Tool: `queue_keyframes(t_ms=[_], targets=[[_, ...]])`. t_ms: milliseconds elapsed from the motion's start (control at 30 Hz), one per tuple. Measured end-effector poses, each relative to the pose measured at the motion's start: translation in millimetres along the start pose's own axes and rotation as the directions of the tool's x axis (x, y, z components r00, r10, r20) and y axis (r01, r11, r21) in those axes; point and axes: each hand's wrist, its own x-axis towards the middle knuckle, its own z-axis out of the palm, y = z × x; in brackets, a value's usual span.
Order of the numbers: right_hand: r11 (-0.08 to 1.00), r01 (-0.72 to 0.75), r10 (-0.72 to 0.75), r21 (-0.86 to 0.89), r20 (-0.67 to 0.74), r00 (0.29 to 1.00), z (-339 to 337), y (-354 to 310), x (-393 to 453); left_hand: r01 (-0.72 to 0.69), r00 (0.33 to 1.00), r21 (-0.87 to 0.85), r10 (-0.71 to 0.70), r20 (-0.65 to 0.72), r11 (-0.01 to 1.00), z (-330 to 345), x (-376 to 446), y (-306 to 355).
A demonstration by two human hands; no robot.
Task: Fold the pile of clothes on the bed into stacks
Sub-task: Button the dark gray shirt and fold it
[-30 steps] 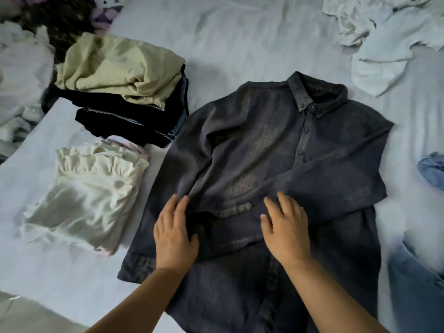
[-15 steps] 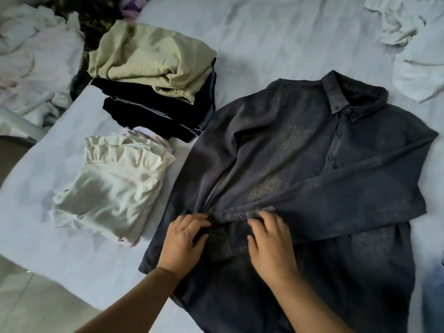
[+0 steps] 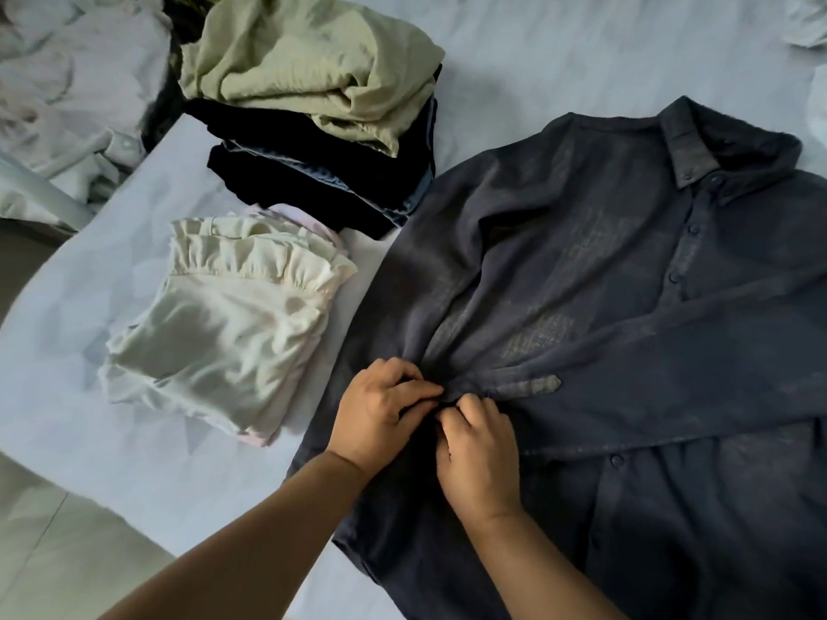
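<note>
A dark navy button-up shirt lies face up on the pale bed sheet, collar at the upper right, both sleeves folded across its front. My left hand and my right hand meet at the left sleeve's cuff over the shirt's middle, fingers curled and pinching the cuff fabric. To the left stands a folded stack with an olive-green garment on black and blue ones. Nearer lies a folded cream ruffled garment.
Crumpled white clothes lie beyond the bed's left corner. More white fabric shows at the top right edge. The bed's near-left edge drops to a tiled floor.
Both hands went from resting flat on the shirt to closing together and pinching the sleeve cuff. The view shifted right, so the stacks appear further right in the frame.
</note>
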Motion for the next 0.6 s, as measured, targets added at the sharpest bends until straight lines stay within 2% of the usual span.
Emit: queue_keyframes(t_ms=[133,233,400,500,567,600], targets=[[1.000,-0.022,0.021,-0.011,-0.121,0.992,4,0,-2,0.097,0.995,-0.052,-0.094,0.040,0.994,-1,6,2],[1.000,-0.014,0.015,0.008,-0.187,0.982,1,-1,0,0.110,0.985,-0.067,-0.099,0.144,0.992,-5,14,1],[0.998,0.027,-0.037,-0.051,-0.212,0.977,-4,4,7,0.090,0.950,-0.214,-0.019,0.311,0.973,-19,25,-3],[0.998,0.043,-0.053,-0.055,-0.209,0.977,-5,6,7,0.084,0.920,-0.218,0.009,0.391,0.972,-25,33,-2],[0.998,0.044,-0.054,-0.053,-0.207,0.977,-5,8,7,0.130,0.899,-0.216,-0.023,0.438,0.968,-27,36,2],[0.998,0.040,-0.049,-0.049,-0.209,0.977,-5,8,6,0.198,0.881,-0.247,-0.062,0.469,0.949,-27,37,3]])
